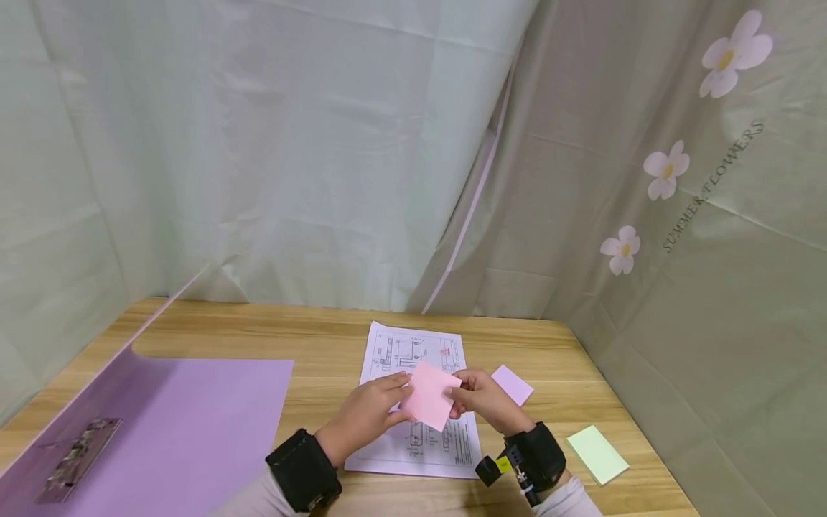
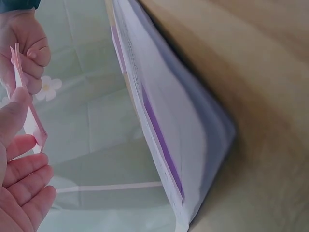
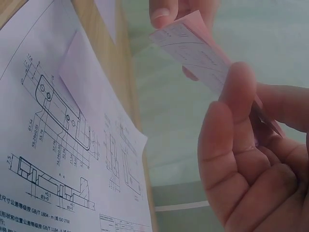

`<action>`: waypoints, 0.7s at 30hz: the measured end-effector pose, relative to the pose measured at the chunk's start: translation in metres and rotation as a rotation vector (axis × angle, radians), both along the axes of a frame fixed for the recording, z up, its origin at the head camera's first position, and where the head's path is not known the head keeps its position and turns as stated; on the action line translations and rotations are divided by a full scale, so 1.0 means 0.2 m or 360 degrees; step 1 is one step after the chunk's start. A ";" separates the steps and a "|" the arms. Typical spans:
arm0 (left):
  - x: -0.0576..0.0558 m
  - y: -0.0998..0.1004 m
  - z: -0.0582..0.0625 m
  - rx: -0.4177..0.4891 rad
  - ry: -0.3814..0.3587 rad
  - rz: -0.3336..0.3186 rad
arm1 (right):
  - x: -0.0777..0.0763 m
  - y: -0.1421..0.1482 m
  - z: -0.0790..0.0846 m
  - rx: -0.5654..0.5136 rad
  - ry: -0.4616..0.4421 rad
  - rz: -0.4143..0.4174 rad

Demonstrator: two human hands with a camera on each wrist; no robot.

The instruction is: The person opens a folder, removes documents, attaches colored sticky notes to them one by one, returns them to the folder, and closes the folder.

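Observation:
Both hands hold a pink sticky-note pad (image 1: 431, 396) above a stack of printed drawing sheets (image 1: 371, 454). My left hand (image 1: 370, 411) pinches the pad's left side between thumb and forefinger, with the other fingers loosely extended in the left wrist view. At the opposite edge, my right hand (image 1: 486, 401) grips the pad, thumb on its upper face. Printed lines show on the pad's underside in the right wrist view, and its layers part slightly at one corner. Below it, a purple sticky note (image 3: 84, 79) lies on the top drawing, mostly hidden in the head view by the pad and hands.
A light purple sticky pad (image 1: 512, 385) sits right of the sheets, partly behind the right hand. Nearer the right edge lies a green sticky pad (image 1: 597, 454). On the left is a purple folder (image 1: 213, 424) with a metal clip (image 1: 80, 459). Grey-green curtains (image 1: 291, 158) surround the wooden table (image 1: 323, 327).

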State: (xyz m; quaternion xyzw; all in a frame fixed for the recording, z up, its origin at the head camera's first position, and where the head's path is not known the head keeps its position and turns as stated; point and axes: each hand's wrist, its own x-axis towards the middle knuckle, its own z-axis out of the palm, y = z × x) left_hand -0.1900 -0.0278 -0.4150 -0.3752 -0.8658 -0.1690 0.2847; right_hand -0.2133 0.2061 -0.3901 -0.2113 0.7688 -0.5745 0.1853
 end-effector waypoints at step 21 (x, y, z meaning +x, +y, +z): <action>-0.02 0.01 0.01 0.0057 0.0290 -0.0186 | 0.01 -0.03 -0.02 -0.0051 -0.0020 0.0015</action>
